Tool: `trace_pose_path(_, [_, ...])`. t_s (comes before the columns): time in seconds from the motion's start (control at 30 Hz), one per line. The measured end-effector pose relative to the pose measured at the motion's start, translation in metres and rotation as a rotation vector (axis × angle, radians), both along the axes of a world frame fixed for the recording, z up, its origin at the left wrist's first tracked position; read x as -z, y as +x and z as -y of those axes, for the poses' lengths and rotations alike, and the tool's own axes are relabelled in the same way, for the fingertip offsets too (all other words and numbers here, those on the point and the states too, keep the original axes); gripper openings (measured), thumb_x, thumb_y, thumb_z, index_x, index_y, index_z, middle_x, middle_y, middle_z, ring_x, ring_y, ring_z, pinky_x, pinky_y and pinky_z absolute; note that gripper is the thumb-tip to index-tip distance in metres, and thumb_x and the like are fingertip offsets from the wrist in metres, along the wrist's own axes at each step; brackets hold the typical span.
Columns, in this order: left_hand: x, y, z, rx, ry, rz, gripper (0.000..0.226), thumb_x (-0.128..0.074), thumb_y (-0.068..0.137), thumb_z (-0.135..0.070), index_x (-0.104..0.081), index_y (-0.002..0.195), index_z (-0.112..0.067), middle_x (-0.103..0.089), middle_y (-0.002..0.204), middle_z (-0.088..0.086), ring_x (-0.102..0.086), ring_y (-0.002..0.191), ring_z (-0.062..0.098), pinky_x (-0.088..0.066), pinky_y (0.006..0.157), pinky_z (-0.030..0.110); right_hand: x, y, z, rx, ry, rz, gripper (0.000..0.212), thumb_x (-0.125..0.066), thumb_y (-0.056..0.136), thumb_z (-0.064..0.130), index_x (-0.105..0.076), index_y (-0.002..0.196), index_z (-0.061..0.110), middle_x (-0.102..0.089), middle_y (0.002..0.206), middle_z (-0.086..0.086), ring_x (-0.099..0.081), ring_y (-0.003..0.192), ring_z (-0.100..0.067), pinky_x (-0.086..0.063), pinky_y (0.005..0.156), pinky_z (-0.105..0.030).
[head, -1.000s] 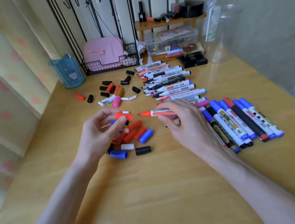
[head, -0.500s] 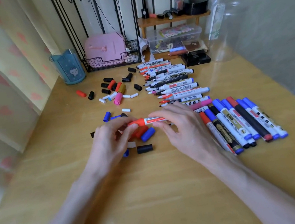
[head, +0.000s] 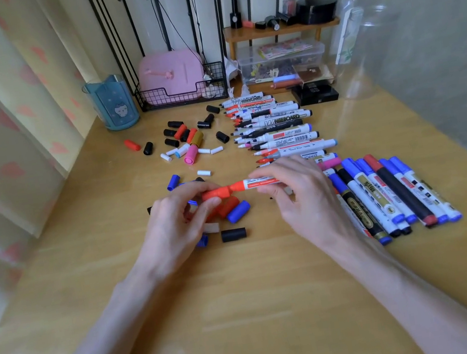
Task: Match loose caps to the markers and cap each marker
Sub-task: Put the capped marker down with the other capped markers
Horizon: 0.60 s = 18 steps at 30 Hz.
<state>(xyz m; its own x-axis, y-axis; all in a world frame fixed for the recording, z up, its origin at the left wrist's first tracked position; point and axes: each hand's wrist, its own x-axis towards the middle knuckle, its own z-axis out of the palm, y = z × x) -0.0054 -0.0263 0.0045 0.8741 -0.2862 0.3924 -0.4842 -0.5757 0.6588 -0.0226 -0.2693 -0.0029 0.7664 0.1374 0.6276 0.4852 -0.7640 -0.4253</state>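
Wooden table (head: pixel 246 298), red-capped white marker (head: pixel 258 183)

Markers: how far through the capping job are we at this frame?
Done: a row of capped markers lies at the right. In hand: the right hand holds a red marker while the left hand pinches a red cap onto its tip; whether it is fully seated is unclear. Left: a long row of uncapped markers at the back, plus many loose caps scattered beside them.
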Motion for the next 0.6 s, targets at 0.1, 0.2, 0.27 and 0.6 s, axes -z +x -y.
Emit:
trace_pose_path(0.1, [-0.001, 0.0, -0.006, -0.027, -0.027, 0.005, 0.013, -0.073, 0.096, -0.02, -0.075, 0.109, -0.022, -0.064, 0.09, -0.037, -0.06, 0.071, 0.006, -0.042, 0.068, 0.008, -0.001, 0.001, 0.004, 0.013, 0.021, 0.004, 0.02, -0.075, 0.093, 0.013, -0.076, 0.111, 0.02, -0.071, 0.104, 0.008, -0.061, 0.098, -0.021, -0.049, 0.086, -0.045])
trace_pose_path(0.2, [-0.003, -0.002, -0.004, -0.003, -0.039, 0.003, 0.014, -0.074, 0.096, -0.021, -0.075, 0.11, -0.024, -0.065, 0.087, -0.033, -0.06, 0.069, 0.005, -0.044, 0.066, 0.011, -0.002, 0.0, 0.001, -0.005, 0.002, 0.006, 0.019, -0.076, 0.094, 0.015, -0.076, 0.112, 0.02, -0.07, 0.102, 0.008, -0.06, 0.096, -0.02, -0.048, 0.086, -0.044])
trace_pose_path(0.27, [-0.001, -0.005, 0.001, 0.039, -0.061, -0.011, 0.015, -0.074, 0.096, -0.03, -0.075, 0.111, -0.03, -0.069, 0.093, -0.027, -0.066, 0.069, 0.007, -0.052, 0.068, 0.023, 0.0, -0.003, -0.005, -0.035, -0.02, -0.003, 0.018, -0.076, 0.094, 0.017, -0.076, 0.112, 0.019, -0.07, 0.1, 0.008, -0.058, 0.094, -0.018, -0.048, 0.084, -0.043])
trace_pose_path(0.6, [0.002, -0.004, 0.004, 0.075, -0.053, -0.033, 0.021, -0.067, 0.095, -0.042, -0.064, 0.114, -0.05, -0.072, 0.102, -0.025, -0.075, 0.077, 0.008, -0.059, 0.075, 0.039, 0.001, -0.008, -0.015, -0.046, 0.002, -0.023, 0.017, -0.074, 0.095, 0.019, -0.077, 0.112, 0.018, -0.073, 0.1, 0.007, -0.06, 0.092, -0.018, -0.051, 0.081, -0.041])
